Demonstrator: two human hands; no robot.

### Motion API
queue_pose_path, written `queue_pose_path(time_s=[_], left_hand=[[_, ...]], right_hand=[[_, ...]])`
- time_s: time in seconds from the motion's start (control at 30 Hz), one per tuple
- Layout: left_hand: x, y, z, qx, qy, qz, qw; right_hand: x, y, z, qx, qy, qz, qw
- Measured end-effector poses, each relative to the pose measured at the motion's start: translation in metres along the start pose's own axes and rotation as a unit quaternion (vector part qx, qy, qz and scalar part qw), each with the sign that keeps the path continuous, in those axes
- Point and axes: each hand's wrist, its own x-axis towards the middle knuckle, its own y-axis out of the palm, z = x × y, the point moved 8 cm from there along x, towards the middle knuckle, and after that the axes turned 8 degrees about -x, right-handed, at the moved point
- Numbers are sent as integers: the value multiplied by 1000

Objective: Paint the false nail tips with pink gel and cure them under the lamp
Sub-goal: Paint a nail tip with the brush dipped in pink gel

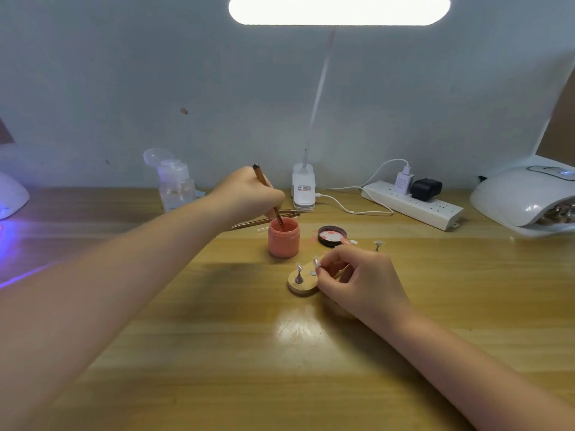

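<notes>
Brush (268, 194), gripped in left hand (249, 194), bristles dipped in gel pot (283, 237); nail tip (316, 262) on stand, pinched by right hand (361, 281) over wooden base (300, 286), lies near, right of pot, toward person.

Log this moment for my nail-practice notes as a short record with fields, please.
left hand: left hand grips a brush, tip dipped in the pink gel jar
right hand: right hand pinches a nail tip stand over the wooden base
jar lid: lid off, lying right of the jar
other stands: one stand on base; one loose stand on the table
curing lamp: white lamp at far right
stage: loading gel, no painting visible yet
</notes>
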Motion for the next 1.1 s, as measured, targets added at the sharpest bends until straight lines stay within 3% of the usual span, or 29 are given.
queue_pose_path(time_s=[0.17,0.43,0.57,0.73,1.1], left_hand=[[5,20,4,70,-39,38,996],[7,16,10,62,-51,21,997],[6,-2,19,-87,-105,-37,990],[-4,-19,56,-278,-187,-68,940],[-23,-17,75,-428,-203,-54,879]], right_hand=[[-1,-2,2,-16,-10,-5,1000],[-1,-3,6,-34,-25,-1,999],[0,-3,9,-25,-34,2,999],[1,-2,5,-20,-31,-7,999],[1,-1,1,-18,-25,-11,999]])
